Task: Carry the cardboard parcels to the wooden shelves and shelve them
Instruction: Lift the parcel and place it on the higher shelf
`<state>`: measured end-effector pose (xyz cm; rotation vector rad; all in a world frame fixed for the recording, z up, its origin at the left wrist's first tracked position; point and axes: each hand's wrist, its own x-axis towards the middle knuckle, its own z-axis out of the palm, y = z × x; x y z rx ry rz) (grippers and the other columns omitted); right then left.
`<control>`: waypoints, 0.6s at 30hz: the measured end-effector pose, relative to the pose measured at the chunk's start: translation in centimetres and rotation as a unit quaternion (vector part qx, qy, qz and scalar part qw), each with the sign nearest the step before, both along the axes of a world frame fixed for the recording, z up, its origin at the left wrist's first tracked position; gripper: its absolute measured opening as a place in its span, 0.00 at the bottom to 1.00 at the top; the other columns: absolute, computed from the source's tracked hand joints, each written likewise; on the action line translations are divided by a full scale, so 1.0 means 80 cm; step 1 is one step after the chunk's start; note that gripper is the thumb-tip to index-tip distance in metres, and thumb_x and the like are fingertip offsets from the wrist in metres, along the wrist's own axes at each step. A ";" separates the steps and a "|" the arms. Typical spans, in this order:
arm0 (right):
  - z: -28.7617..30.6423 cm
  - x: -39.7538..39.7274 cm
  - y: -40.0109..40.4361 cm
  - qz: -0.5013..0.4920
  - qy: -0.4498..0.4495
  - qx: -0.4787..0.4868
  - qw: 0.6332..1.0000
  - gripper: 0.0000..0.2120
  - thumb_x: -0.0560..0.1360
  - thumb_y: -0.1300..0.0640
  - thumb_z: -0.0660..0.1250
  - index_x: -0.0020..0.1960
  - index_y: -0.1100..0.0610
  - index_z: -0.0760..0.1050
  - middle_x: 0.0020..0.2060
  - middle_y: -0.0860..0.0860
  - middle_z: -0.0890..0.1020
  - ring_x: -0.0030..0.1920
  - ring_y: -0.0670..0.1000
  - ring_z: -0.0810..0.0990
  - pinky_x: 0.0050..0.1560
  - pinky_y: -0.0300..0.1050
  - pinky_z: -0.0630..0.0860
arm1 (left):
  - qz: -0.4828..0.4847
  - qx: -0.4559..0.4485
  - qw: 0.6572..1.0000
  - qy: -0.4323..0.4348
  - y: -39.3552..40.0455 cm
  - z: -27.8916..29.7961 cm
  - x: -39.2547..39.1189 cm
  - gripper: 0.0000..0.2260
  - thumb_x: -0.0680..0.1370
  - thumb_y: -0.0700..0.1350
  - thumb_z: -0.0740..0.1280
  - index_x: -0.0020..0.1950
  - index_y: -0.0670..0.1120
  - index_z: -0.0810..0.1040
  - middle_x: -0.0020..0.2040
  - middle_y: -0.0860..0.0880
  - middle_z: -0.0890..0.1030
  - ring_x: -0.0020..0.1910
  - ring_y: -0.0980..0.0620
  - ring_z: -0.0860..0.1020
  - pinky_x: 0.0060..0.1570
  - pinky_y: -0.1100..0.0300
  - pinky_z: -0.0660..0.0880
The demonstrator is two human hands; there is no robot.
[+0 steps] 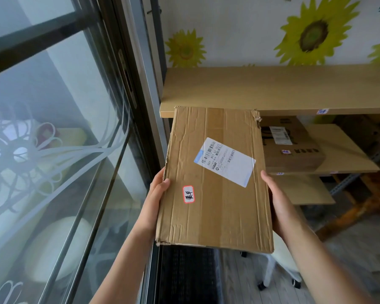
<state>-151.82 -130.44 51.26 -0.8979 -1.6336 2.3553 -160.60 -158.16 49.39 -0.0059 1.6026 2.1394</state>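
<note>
Fingers of the left hand [157,195] curl round the left long edge of the flat cardboard parcel [215,178], thumb tip lying on its top face just beside the small red-bordered sticker [189,194]. The right hand [276,200] mirrors this on the right long edge, thumb along the side and the other fingers hidden beneath. Both hands clamp the parcel between them, near its lower half.

The parcel looks light and thin, judging by the easy two-sided hold. Its creased, dented face and torn far corner suggest soft board that would buckle under a hard squeeze, so the side edges seem the sound place to hold.

The parcel is in the air, its far end just below the front lip of the top wooden shelf [272,88]. Beyond the parcel's right edge, another box [292,148] sits on the shelf below.
</note>
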 end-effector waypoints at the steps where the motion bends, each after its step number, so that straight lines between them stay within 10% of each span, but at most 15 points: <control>1: 0.004 0.002 -0.001 -0.002 -0.002 -0.001 1.000 0.26 0.76 0.39 0.65 0.68 0.52 0.75 0.64 0.53 0.81 0.65 0.54 0.78 0.71 0.56 0.67 | -0.004 -0.006 1.000 0.004 -0.003 0.001 -0.002 0.25 0.78 0.53 0.66 0.76 0.51 0.73 0.72 0.38 0.78 0.71 0.32 0.76 0.72 0.30 0.69; 7: 0.020 0.002 -0.006 0.030 0.007 -0.019 0.999 0.25 0.78 0.40 0.62 0.70 0.52 0.72 0.64 0.51 0.80 0.64 0.52 0.78 0.57 0.50 0.74 | -0.023 -0.005 0.999 0.030 -0.008 0.015 0.005 0.25 0.78 0.51 0.65 0.76 0.50 0.73 0.70 0.38 0.80 0.68 0.32 0.77 0.69 0.32 0.73; 11: 0.028 0.005 -0.011 0.048 0.046 0.018 0.998 0.44 0.59 0.31 0.74 0.70 0.50 0.73 0.64 0.51 0.82 0.64 0.51 0.79 0.66 0.51 0.71 | -0.071 0.025 0.995 0.061 -0.025 0.020 -0.012 0.34 0.65 0.50 0.68 0.69 0.40 0.69 0.63 0.31 0.80 0.54 0.43 0.85 0.43 0.62 0.84; 18: 0.032 0.010 -0.008 0.026 0.083 0.044 0.995 0.26 0.76 0.43 0.66 0.71 0.53 0.72 0.63 0.51 0.82 0.66 0.53 0.78 0.70 0.53 0.70 | -0.041 -0.028 0.995 0.088 -0.013 0.039 0.005 0.35 0.75 0.60 0.66 0.82 0.59 0.65 0.80 0.51 0.72 0.78 0.46 0.72 0.78 0.38 0.63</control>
